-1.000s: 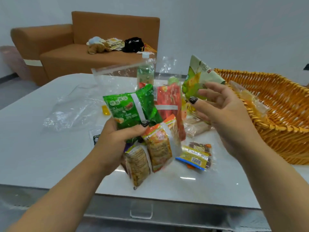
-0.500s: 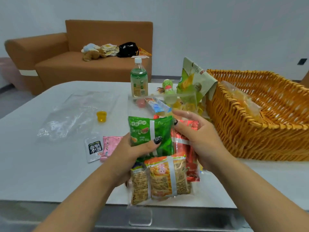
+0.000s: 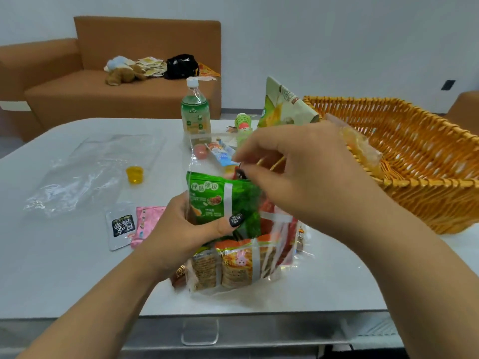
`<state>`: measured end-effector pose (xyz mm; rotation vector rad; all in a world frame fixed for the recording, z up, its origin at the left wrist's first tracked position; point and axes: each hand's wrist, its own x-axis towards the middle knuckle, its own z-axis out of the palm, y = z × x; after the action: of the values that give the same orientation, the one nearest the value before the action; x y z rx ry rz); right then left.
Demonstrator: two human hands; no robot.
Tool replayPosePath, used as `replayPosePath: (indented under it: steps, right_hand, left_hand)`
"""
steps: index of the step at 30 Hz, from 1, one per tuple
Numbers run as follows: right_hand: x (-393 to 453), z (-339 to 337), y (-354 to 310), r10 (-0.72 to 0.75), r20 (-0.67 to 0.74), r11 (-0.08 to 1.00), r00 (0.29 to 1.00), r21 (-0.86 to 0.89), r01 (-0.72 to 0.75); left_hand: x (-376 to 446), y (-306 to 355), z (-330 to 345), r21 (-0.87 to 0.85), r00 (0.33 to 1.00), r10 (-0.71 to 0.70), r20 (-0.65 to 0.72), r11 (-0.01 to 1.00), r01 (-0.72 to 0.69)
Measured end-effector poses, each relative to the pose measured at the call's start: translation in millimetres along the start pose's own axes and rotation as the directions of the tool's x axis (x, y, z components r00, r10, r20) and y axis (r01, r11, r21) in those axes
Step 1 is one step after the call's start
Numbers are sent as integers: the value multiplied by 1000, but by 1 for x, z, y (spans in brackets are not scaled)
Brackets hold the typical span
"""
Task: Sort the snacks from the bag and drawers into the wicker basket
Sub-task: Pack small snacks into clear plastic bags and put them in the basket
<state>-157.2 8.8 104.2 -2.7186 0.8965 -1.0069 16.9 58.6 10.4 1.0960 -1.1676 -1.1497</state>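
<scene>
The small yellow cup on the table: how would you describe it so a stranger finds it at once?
Start at the white table and look to its left half, where a flat clear plastic bag lies. Just off that bag's right edge stands the small yellow cup, alone and upright. It is the only see-through yellow thing there; the nearby packets are black-and-white and pink.

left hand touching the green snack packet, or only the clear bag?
Cannot tell. In the head view the left hand grips around the green snack packet, thumb across its front, but clear bag film may lie between them.
</scene>
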Motion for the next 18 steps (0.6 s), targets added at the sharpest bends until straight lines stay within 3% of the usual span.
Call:
replayPosePath:
  steps: [3,10,15,18]
  right_hand:
    - [0,3,1,151,214,979,965,106,-176]
    - [-3,-5,-1,175,460,932,871,206,-296]
    - [-11,17,-11,130,540,981,831,49,-186]
    - [-9,0,-7,178,417,933,891,216,-287]
  left_hand:
    - [-2,0,1,24,999,1,46,1000,-2]
    - [-3,2,-2,64,994,-42,104,997,35]
    - [-6,4,2,54,975,52,216,996,-65]
    - [-5,0,1,68,988,-8,154,998,-3]
